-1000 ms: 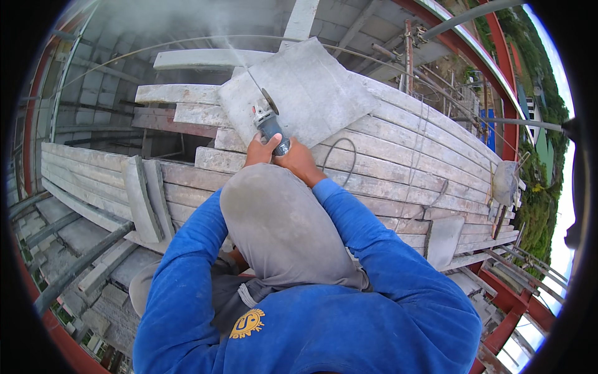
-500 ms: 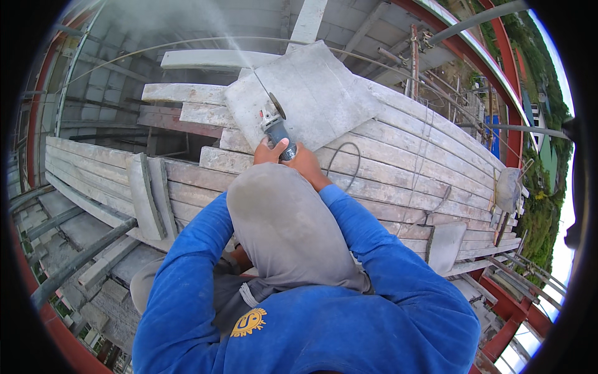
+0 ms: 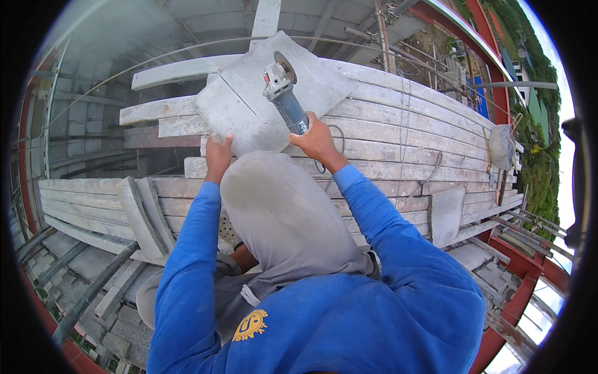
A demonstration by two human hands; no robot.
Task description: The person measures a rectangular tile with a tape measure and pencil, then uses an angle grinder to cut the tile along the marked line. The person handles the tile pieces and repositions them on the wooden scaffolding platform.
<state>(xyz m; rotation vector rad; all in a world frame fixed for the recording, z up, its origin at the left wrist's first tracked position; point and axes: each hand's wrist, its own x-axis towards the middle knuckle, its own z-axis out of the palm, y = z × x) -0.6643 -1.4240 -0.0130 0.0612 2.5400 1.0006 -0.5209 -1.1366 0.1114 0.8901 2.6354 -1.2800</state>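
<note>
My right hand grips the body of a blue-grey angle grinder, its metal head and disc tilted upward over a pale grey sheet. A straight dark cut runs across the sheet's left part, left of the grinder. My left hand touches the sheet's lower left edge, thumb and fingers apart, just above my bent grey-trousered knee. The sheet lies on pale, dusty planks. A dark cord loops beside my right hand.
Leaning boards are at the left, near a dark opening between planks and scaffold pipes. A small slab and lumpy grey bundle lie right. Red steel beams frame the edges; dust hangs at upper left.
The grinder has risen and shifted right in my right hand, off the cut. My left hand has let go of it and moved left to the sheet. The dust jet has stopped.
</note>
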